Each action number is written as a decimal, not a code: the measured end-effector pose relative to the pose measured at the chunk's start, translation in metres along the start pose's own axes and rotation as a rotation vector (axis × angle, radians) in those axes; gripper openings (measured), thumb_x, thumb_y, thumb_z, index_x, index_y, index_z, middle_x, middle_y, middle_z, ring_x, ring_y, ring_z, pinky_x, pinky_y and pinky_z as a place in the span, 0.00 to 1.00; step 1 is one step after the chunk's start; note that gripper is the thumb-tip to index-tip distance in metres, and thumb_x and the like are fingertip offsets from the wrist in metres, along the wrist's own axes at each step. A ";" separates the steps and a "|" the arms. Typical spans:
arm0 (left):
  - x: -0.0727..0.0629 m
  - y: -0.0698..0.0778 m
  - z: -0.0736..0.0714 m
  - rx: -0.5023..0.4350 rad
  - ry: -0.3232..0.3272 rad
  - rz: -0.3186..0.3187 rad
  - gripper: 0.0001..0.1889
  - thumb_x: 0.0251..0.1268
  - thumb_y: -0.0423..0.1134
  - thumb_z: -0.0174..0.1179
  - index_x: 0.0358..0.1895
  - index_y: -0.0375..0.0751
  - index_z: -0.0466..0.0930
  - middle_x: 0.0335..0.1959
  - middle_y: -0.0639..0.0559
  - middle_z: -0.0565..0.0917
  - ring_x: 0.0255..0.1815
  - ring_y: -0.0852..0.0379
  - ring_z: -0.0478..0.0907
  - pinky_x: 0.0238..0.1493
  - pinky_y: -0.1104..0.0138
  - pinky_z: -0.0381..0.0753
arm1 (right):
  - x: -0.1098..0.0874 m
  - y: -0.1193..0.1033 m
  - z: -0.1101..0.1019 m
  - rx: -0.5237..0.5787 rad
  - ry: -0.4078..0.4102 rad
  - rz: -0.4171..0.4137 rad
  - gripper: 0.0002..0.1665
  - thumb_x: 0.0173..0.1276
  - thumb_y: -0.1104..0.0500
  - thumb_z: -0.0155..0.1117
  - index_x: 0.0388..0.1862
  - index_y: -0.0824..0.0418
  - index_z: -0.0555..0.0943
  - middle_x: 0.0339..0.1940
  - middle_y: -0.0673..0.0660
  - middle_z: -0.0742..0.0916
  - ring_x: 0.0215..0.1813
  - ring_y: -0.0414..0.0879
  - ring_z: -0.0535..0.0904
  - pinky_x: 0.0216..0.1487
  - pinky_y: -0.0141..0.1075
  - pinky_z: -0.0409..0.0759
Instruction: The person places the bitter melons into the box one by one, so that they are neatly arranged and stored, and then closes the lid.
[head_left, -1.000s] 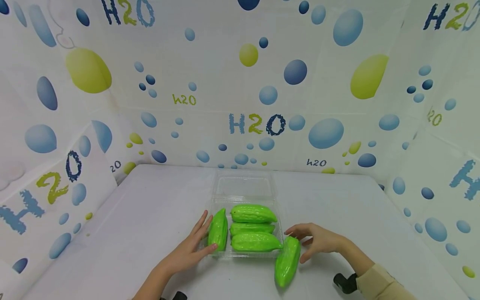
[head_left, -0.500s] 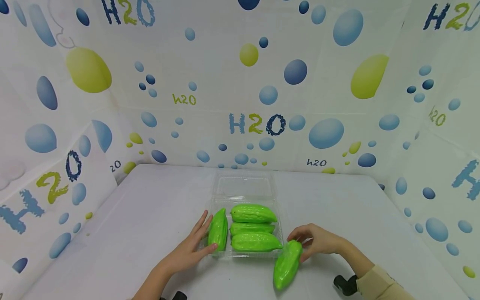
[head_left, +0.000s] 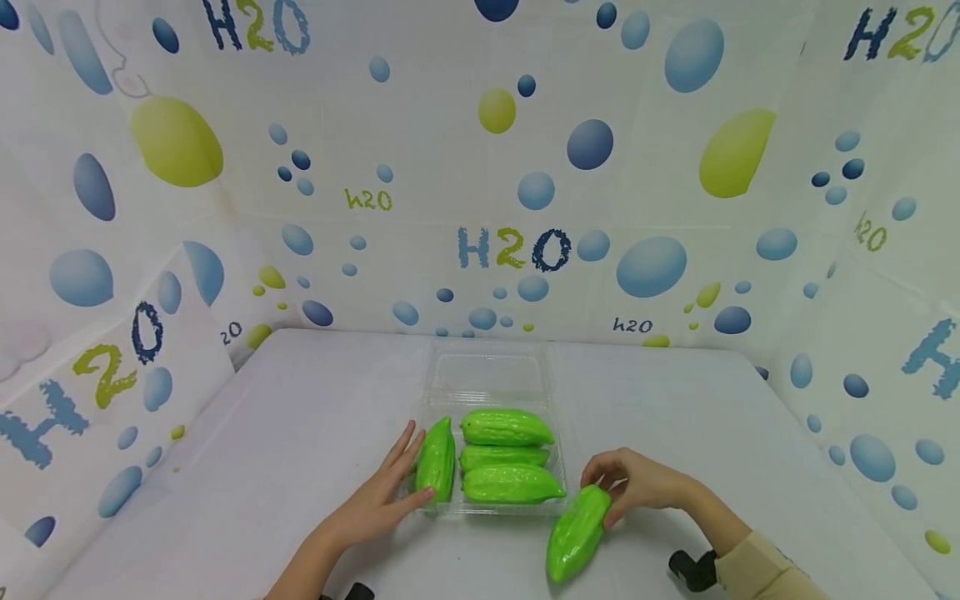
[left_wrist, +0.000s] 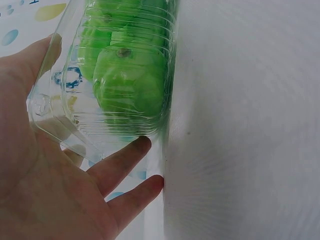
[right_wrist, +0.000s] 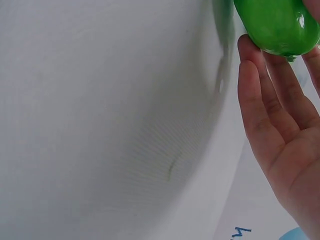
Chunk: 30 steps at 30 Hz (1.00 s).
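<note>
In the head view, a clear plastic clamshell box (head_left: pixel 495 510) holds several glossy green bitter gourds; one gourd (head_left: pixel 435 460) stands lengthwise at the left, the others, such as the front gourd (head_left: pixel 512 484), lie crosswise. My left hand (head_left: pixel 378 500) rests at the box's left side with spread, mostly straight fingers, its thumb over the front left corner. The left wrist view shows fingertips (left_wrist: pixel 142 145) against the ribbed plastic wall. My right hand (head_left: pixel 637 482) holds a loose bitter gourd (head_left: pixel 576 537) by its far end, outside the box's front right corner. Its near tip points toward me.
The box's lid (head_left: pixel 487 371) lies open behind it, toward the back wall. A white cloth-like surface (head_left: pixel 315 400) covers the table. Walls with printed bubbles (head_left: pixel 652 267) enclose it at the back and both sides.
My right hand has closed its fingers on the loose gourd's far end. The gourd has tilted and shifted slightly right, away from the box corner. The left hand has stayed still.
</note>
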<state>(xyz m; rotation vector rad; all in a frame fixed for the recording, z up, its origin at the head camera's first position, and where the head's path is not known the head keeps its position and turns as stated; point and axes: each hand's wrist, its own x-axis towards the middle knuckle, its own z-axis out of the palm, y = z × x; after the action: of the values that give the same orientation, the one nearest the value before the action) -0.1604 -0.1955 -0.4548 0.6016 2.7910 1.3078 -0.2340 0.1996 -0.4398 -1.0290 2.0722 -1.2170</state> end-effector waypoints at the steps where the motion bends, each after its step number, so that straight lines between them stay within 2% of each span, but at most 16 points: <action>1: 0.000 0.000 0.000 -0.001 -0.001 0.000 0.41 0.63 0.52 0.55 0.73 0.48 0.42 0.74 0.49 0.35 0.72 0.45 0.36 0.61 0.38 0.50 | -0.001 -0.001 0.000 -0.002 -0.001 -0.003 0.25 0.46 0.62 0.76 0.44 0.63 0.77 0.42 0.54 0.82 0.42 0.49 0.79 0.43 0.40 0.80; 7: -0.001 0.001 0.000 0.002 0.011 0.015 0.41 0.63 0.51 0.55 0.73 0.47 0.42 0.73 0.45 0.36 0.72 0.41 0.37 0.60 0.37 0.50 | -0.005 -0.006 -0.004 -0.016 -0.008 -0.020 0.25 0.46 0.62 0.75 0.44 0.64 0.77 0.42 0.54 0.82 0.42 0.49 0.79 0.43 0.41 0.80; 13: 0.000 0.000 0.000 0.006 0.006 -0.006 0.41 0.63 0.52 0.55 0.73 0.46 0.42 0.74 0.48 0.35 0.72 0.44 0.37 0.61 0.38 0.50 | -0.008 -0.012 -0.007 -0.021 -0.021 -0.021 0.25 0.46 0.62 0.75 0.43 0.65 0.77 0.42 0.54 0.82 0.42 0.48 0.79 0.43 0.41 0.80; 21: 0.000 0.001 0.000 0.000 0.009 -0.005 0.41 0.62 0.52 0.56 0.73 0.45 0.43 0.74 0.48 0.36 0.72 0.43 0.37 0.60 0.37 0.51 | -0.010 -0.021 -0.010 -0.039 -0.038 -0.039 0.24 0.46 0.62 0.75 0.43 0.64 0.77 0.41 0.54 0.82 0.42 0.48 0.79 0.44 0.41 0.80; 30: 0.000 0.001 0.000 -0.002 0.005 -0.010 0.42 0.62 0.52 0.56 0.73 0.45 0.43 0.74 0.49 0.35 0.72 0.44 0.37 0.61 0.38 0.50 | -0.012 -0.030 -0.010 -0.025 -0.060 -0.016 0.24 0.46 0.62 0.75 0.43 0.63 0.77 0.41 0.55 0.82 0.41 0.50 0.79 0.42 0.42 0.80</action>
<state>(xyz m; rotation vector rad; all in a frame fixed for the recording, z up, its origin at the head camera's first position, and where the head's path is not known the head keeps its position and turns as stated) -0.1601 -0.1945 -0.4539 0.5837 2.7928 1.3117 -0.2244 0.2052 -0.4082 -1.0821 2.0418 -1.1557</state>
